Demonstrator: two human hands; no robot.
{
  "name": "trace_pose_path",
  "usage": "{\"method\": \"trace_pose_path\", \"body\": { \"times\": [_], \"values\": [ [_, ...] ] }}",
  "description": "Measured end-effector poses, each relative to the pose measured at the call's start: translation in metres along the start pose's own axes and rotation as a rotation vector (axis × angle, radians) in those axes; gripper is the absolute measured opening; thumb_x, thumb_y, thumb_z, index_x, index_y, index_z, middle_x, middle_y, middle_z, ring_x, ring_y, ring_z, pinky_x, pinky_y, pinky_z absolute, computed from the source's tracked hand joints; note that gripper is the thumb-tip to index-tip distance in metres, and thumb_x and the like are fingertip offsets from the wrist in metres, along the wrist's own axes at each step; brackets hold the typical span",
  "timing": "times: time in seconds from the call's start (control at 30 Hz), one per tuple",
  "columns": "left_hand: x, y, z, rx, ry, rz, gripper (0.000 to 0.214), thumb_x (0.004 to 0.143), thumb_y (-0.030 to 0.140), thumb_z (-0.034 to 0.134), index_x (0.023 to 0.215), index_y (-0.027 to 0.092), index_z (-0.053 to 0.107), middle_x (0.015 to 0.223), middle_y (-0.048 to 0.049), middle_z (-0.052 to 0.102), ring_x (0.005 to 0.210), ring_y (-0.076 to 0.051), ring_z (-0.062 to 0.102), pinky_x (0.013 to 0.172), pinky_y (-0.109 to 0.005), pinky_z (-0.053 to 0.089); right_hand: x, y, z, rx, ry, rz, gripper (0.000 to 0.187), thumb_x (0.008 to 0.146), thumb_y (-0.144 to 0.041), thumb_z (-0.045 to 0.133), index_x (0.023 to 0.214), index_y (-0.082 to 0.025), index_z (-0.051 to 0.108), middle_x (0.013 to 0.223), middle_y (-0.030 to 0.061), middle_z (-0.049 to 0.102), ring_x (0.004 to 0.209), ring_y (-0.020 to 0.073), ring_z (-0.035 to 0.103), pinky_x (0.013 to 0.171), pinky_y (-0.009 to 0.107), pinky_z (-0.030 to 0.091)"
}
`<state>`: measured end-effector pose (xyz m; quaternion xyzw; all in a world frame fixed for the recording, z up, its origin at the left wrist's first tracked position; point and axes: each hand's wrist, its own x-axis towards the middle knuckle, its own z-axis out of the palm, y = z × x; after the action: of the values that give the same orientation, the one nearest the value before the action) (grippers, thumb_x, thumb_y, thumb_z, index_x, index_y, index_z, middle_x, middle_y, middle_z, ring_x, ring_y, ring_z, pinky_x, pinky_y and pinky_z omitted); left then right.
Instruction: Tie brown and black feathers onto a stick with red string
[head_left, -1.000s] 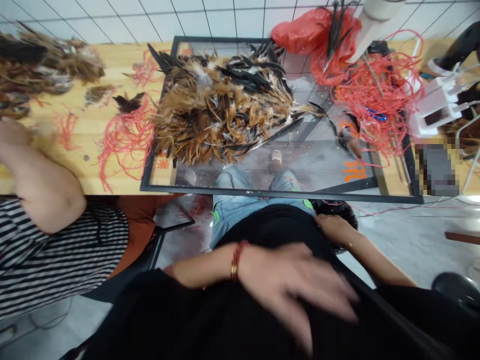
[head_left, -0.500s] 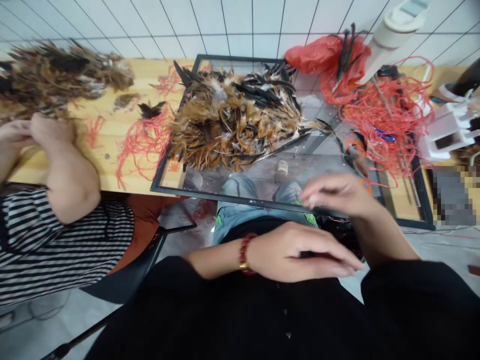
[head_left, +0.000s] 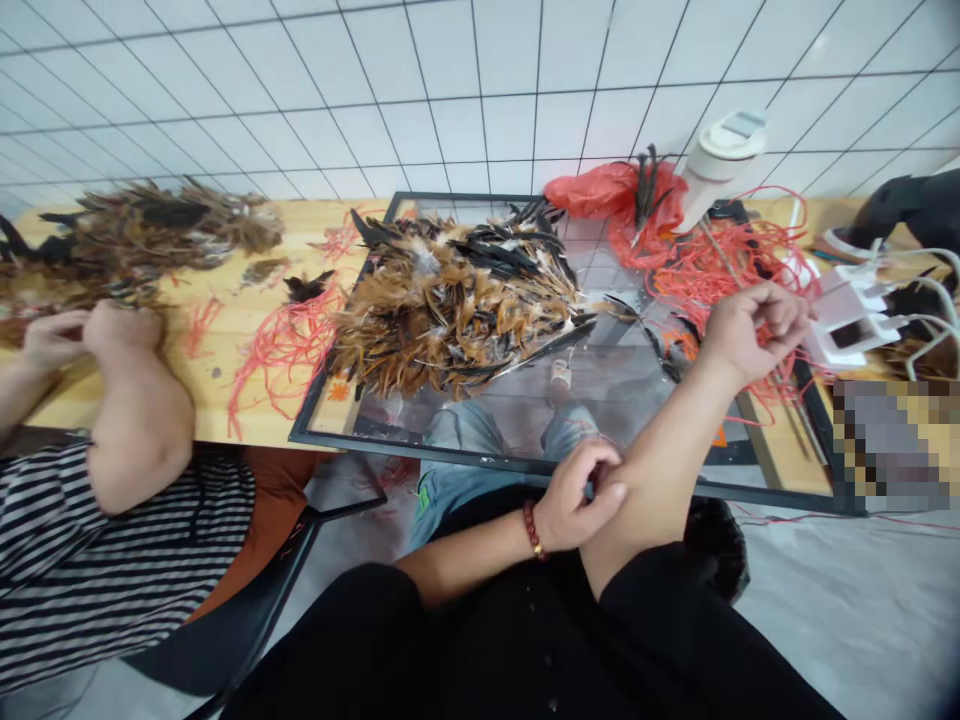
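My left hand (head_left: 579, 497), with a dark red bead bracelet (head_left: 534, 530) at the wrist, rests against my right forearm (head_left: 660, 460). Its fingers are bent, with a gap between thumb and forefinger and nothing held. Over the tangle of red plastic string (head_left: 697, 262) hovers my right hand (head_left: 757, 335), fingers loosely curled and apart from the thumb; no object shows in it. A heap of brown and black feathers (head_left: 450, 300) lies on the black-framed glass panel (head_left: 615, 400), left of both hands.
At left, a co-worker's hands (head_left: 90, 330) are beside another feather heap (head_left: 150, 230). Loose red string (head_left: 292, 345) lies between the heaps. A red plastic bag (head_left: 585, 195), a white tumbler (head_left: 720, 165) and a white holder (head_left: 847, 315) stand at the back and right.
My right hand has moved up and right, over the red string. My left hand has shifted up and left onto the right forearm. The view has tilted upward.
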<state>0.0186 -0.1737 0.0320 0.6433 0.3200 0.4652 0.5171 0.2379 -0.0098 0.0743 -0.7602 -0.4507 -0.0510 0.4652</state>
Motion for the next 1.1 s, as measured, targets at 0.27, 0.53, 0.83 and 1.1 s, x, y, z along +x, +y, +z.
{"method": "trace_pose_path", "body": {
  "times": [0.27,0.53,0.83,1.1],
  "values": [
    [0.040,0.010,0.005,0.228,0.122,0.191,0.054,0.078,0.032,0.069,0.125,0.020,0.048,0.129,-0.0154,0.048,0.124,-0.027,0.049,0.106,-0.048,0.043,0.000,-0.022,0.036,0.023,-0.131,0.031,0.057,0.091,0.001,0.009,0.078,-0.022,0.059,0.058,0.0003,0.024,0.060,0.0193,0.035,0.080,0.043,0.044],
    [-0.010,0.002,-0.010,0.396,0.075,0.117,0.030,0.078,0.020,0.067,0.103,0.021,0.050,0.097,-0.0056,0.055,0.093,-0.019,0.055,0.083,-0.036,0.050,-0.046,-0.049,0.070,-0.862,-0.527,-0.413,0.020,0.089,-0.013,0.050,0.099,-0.021,0.065,0.080,0.0072,0.059,0.078,0.0231,0.060,0.072,0.045,0.053],
    [0.038,-0.016,0.003,0.406,0.381,-0.143,0.058,0.074,0.020,0.071,0.127,0.019,0.045,0.126,-0.0139,0.045,0.121,-0.026,0.049,0.105,-0.044,0.042,-0.079,-0.066,0.109,-2.297,-0.142,-0.995,0.036,0.076,-0.015,0.069,0.108,-0.031,0.069,0.069,0.0000,0.051,0.049,0.0128,0.030,0.044,0.032,0.020],
    [0.005,-0.001,-0.004,0.394,0.196,-0.153,0.052,0.078,0.017,0.067,0.124,0.020,0.043,0.122,-0.0130,0.046,0.120,-0.025,0.050,0.104,-0.042,0.043,-0.064,-0.065,0.097,-1.500,-0.404,-0.532,0.037,0.081,0.003,0.058,0.108,-0.021,0.068,0.087,0.0067,0.060,0.058,0.0111,0.045,0.048,0.030,0.035]
  ]
}}
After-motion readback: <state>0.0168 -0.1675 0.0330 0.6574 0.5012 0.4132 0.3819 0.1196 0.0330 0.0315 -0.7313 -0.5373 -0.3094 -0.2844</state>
